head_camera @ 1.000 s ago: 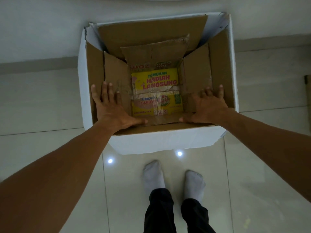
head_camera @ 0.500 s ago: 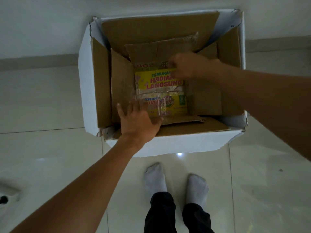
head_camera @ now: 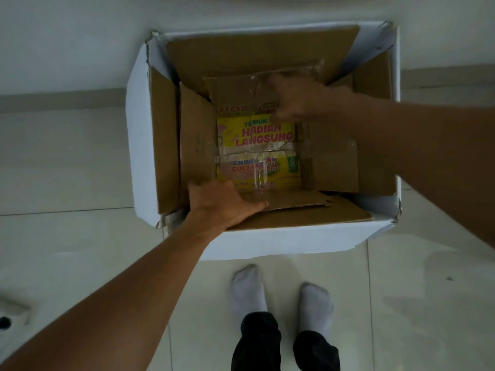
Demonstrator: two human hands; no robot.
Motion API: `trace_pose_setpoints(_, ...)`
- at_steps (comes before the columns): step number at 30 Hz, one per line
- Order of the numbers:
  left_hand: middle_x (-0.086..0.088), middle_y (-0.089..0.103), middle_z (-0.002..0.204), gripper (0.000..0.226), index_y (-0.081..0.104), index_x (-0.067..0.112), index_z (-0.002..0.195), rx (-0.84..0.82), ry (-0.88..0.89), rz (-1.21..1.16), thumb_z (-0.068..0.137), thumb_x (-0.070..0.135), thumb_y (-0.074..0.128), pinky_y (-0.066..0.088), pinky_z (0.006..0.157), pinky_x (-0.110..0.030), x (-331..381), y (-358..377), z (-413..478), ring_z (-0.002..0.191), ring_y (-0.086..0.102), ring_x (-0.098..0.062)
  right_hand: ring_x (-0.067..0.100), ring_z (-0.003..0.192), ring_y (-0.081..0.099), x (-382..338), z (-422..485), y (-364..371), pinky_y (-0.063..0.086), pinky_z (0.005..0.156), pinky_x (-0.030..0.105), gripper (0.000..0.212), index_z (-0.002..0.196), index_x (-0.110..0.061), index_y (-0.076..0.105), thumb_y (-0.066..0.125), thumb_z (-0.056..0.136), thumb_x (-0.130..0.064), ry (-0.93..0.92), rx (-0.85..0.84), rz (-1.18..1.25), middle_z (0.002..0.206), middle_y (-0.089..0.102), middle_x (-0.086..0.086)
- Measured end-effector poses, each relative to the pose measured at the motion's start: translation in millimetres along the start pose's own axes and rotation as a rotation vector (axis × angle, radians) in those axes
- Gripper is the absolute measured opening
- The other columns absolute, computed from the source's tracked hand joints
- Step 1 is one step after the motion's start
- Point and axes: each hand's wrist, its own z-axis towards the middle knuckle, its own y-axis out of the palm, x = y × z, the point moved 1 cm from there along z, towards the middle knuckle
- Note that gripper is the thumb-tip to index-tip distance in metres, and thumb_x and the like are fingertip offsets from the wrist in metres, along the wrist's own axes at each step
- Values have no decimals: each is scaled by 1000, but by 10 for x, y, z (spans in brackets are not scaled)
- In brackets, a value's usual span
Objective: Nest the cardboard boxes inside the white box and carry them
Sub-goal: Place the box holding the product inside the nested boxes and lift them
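Observation:
The white box [head_camera: 281, 243] stands open on the floor in front of my feet. Inside it sits a brown cardboard box [head_camera: 332, 162] with its flaps up, and at the bottom lies a yellow printed carton [head_camera: 257, 140] with red lettering. My left hand [head_camera: 225, 204] lies flat on the near flap of the brown box, fingers spread. My right hand [head_camera: 297, 100] reaches across to the far flap and curls over its edge; its fingertips are hidden behind the hand.
The box sits against a white wall with a grey skirting strip [head_camera: 61, 99]. Pale glossy floor tiles surround it. My socked feet [head_camera: 281, 293] stand just in front of the box. A white object [head_camera: 10, 314] lies at the lower left edge.
My right hand moved from the right flap up to the far flap. My left hand shifted right to the near flap. The white box turned slightly.

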Motion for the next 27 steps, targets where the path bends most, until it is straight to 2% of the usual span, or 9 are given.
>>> trace_pose_setpoints(1, -1, 59, 85, 83, 57, 23, 82, 82, 46, 81, 54, 96, 28, 34, 90, -42, 2, -97, 63, 94, 57, -25, 37, 110, 55, 37, -48, 54, 48, 87, 43, 61, 133, -6, 36, 63, 83, -26, 1, 10, -39, 127, 55, 21)
trace_pose_setpoints(3, -8, 59, 115, 89, 59, 22, 109, 224, 139, 259, 61, 91, 30, 27, 101, -49, -13, -273, 229, 113, 49, -29, 38, 123, 46, 165, -220, 257, 37, 100, 50, 61, 134, -10, 38, 61, 83, -34, 15, 30, -288, 136, 48, 21)
trace_pose_setpoints(5, -14, 32, 148, 100, 42, 20, 135, 280, 166, 438, 64, 90, 28, 8, 110, -59, -102, -413, 406, 136, 26, -35, 37, 139, 25, 321, -423, 443, 12, 111, 64, 67, 139, -13, 35, 56, 84, -45, 26, -1, -569, 148, 34, 20)
trace_pose_setpoints(6, -16, 18, 155, 107, 31, 18, 142, 275, 146, 518, 64, 90, 26, -1, 110, -62, -182, -461, 491, 141, 13, -36, 37, 142, 17, 403, -496, 517, 3, 110, 67, 72, 141, -16, 32, 54, 82, -50, 45, -16, -648, 152, 28, 19)
trace_pose_setpoints(9, -17, -5, 157, 111, 9, 16, 148, 236, 40, 715, 65, 90, 22, -8, 108, -65, -476, -507, 636, 143, -8, -35, 37, 145, 2, 638, -655, 651, -6, 109, 68, 82, 144, -23, 28, 49, 76, -64, 157, -57, -735, 157, 14, 17)
trace_pose_setpoints(13, -17, -12, 156, 114, -3, 16, 148, 227, 47, 898, 65, 90, 22, -3, 106, -69, -629, -462, 689, 142, -12, -35, 34, 145, -7, 842, -779, 772, -6, 111, 66, 88, 147, -26, 19, 44, 76, -70, 163, -66, -863, 160, 0, 13)
trace_pose_setpoints(19, -16, -8, 157, 101, 4, 16, 148, 191, 29, 788, 74, 81, 26, -6, 108, -65, -561, -542, 706, 143, -10, -31, 35, 145, -7, 831, -798, 722, -9, 110, 65, 87, 147, -26, 20, 45, 76, -70, 119, -60, -833, 159, 0, 16)
trace_pose_setpoints(24, -27, 11, 153, 89, 29, 5, 141, 624, 290, 327, 71, 41, 70, -11, 108, -57, -654, -640, 383, 143, 2, -37, 40, 144, 7, 716, -1026, 603, -10, 108, 63, 70, 137, -14, 42, 67, 76, -39, 56, 278, -487, 154, 17, 26)
trace_pose_setpoints(27, -26, 7, 154, 93, 19, 8, 144, 783, 137, 108, 71, 35, 71, -6, 107, -59, -840, -531, 116, 142, 2, -39, 40, 144, 11, 768, -1318, 632, -2, 110, 63, 69, 135, -8, 41, 71, 74, -24, 154, 467, -316, 153, 20, 28)
